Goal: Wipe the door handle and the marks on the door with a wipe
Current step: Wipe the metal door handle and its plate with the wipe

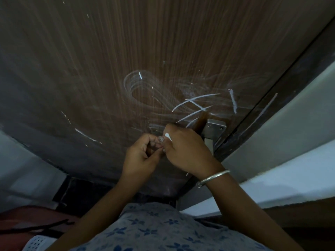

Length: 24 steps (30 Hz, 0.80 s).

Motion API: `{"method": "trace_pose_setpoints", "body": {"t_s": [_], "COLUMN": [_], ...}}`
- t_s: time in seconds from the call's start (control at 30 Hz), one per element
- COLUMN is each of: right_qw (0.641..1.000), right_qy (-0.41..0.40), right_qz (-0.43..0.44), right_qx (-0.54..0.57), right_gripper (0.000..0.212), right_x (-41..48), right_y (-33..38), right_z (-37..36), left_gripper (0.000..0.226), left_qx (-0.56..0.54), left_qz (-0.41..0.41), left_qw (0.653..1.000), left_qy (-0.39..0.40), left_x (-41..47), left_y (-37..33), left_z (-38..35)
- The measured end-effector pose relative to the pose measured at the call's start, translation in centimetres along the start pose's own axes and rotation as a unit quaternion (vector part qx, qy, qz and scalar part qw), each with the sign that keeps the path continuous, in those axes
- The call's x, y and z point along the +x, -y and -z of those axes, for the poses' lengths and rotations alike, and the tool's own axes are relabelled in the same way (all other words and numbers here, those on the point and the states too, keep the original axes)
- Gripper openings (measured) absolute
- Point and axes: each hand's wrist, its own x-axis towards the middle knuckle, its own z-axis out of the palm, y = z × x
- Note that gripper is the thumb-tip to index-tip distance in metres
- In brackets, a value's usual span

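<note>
The brown wood-grain door point(112, 69) fills the view. It carries white chalk-like marks point(195, 104) and a smeared oval swirl point(139, 87). A metal handle plate point(214, 126) sits at the door's right edge. The handle itself is mostly hidden behind my right hand point(186, 151), which wears a bangle. This hand grips a small white piece, apparently the wipe point(167, 136), just left of the plate. My left hand point(143, 154) meets it, and its fingertips pinch a small shiny crinkled bit point(160, 139) that touches the white piece.
The dark door frame point(282, 84) and a pale wall point(293, 134) run diagonally on the right. More white streaks point(87, 135) lie on the door's lower left. A white perforated basket point(38, 242) and a reddish object point(27, 218) sit at the bottom left.
</note>
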Motion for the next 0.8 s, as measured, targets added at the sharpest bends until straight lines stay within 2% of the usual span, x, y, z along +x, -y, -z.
{"method": "trace_pose_setpoints", "body": {"t_s": [0.27,0.47,0.63,0.8], "right_qw": [0.993,1.000,0.999,0.996], "right_qy": [-0.047,0.009,0.041,0.005], "right_qz": [-0.008,-0.018,-0.013,0.050], "right_qx": [-0.112,0.004,0.030,-0.076], "right_gripper": [0.025,0.012,0.012,0.016], "right_x": [-0.9,-0.2,-0.1,-0.3], "right_y": [0.4,0.6,0.2,0.7], "right_z": [-0.3,0.4,1.0,1.3], "left_gripper": [0.011,0.018,0.034,0.038], "left_qx": [-0.015,-0.028,-0.025,-0.020], "left_qz": [0.006,0.026,0.026,0.025], "left_qw": [1.000,0.999,0.999,0.999], "left_qy": [0.003,-0.007,-0.018,-0.018], "left_x": [0.1,0.2,0.1,0.0], "left_y": [0.3,0.3,0.4,0.0], "left_z": [0.2,-0.1,-0.4,-0.5]}}
